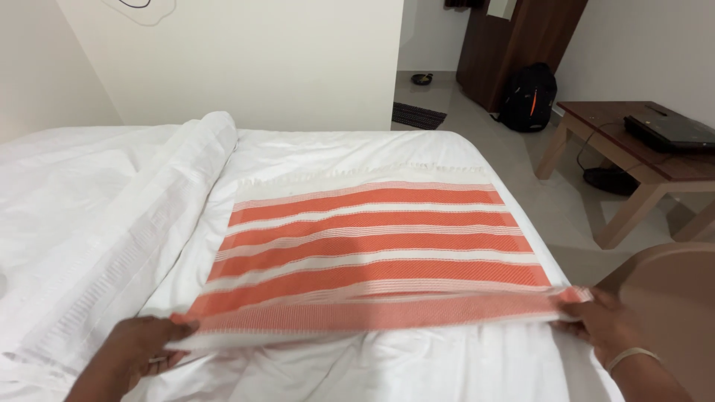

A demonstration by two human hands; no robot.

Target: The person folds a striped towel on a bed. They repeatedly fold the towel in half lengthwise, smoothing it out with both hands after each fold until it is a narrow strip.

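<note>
**Mia:** What are the hands holding?

**Ben:** A flat cloth with orange and white stripes (372, 249). It lies spread out on the bed with the white sheet (417, 152). The near edge of the cloth is lifted a little off the bed.

**Mia:** What does the left hand do?

**Ben:** The left hand (138, 350) pinches the near left corner of the cloth. The fingers are closed on the edge. There is a ring on one finger.

**Mia:** And the right hand?

**Ben:** The right hand (599, 324) pinches the near right corner. A thin pale bangle sits on that wrist. The two hands are well apart, and the edge of the cloth runs between them.

**Mia:** What is beside the cloth?

**Ben:** A long rolled-up white blanket (149, 216) lies on the bed, to the left of the cloth.

**Mia:** What else is in the room?

**Ben:** A low brown wooden table (596, 123) stands to the right of the bed. A flat black box (670, 130) rests on top of it. A black backpack (529, 97) sits on the floor farther back, against a dark wooden cupboard (499, 52).
</note>
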